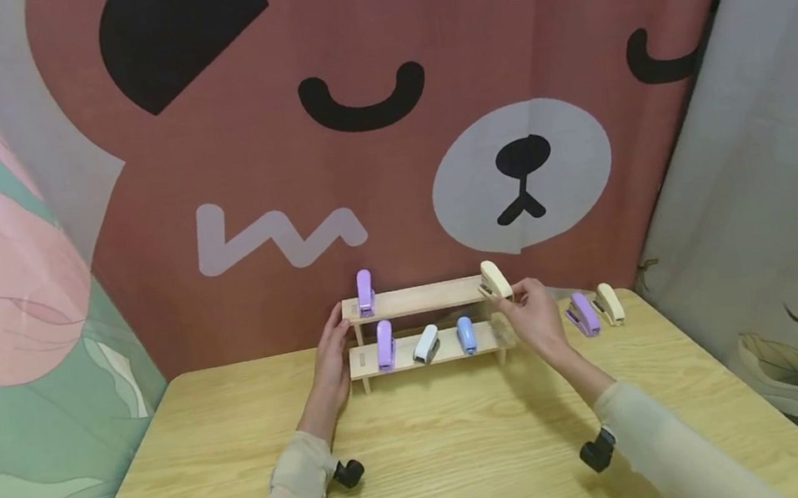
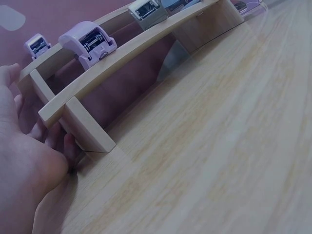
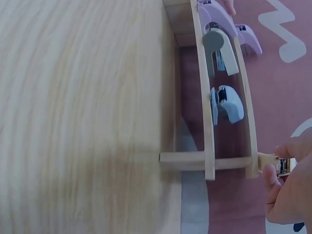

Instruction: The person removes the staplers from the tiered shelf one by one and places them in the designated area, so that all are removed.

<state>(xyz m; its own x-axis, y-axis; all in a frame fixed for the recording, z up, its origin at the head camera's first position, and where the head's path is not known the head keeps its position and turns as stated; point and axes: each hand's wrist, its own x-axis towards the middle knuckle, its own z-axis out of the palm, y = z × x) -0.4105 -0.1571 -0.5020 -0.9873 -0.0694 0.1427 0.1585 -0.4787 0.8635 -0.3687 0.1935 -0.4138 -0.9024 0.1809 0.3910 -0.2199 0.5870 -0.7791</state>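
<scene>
Cream stapler (image 1: 495, 279) is at the two o'clock end of the wooden shelf (image 1: 421, 300), pinched by the right hand (image 1: 535, 317), I'd guess so it won't tip. Left hand (image 1: 330, 359) touches the nine o'clock end, probably steadying it; can't tell how tightly. Two more staplers (image 1: 584, 314) lie at three o'clock, handily close.

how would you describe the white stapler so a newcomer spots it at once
On the light wood-grain table stands a pale wooden two-tier rack. Its lower tier holds a purple stapler at the left, a blue stapler at the right and, between them, the white stapler. It is the only white one, and in the head view it slants more than either neighbour.
</scene>
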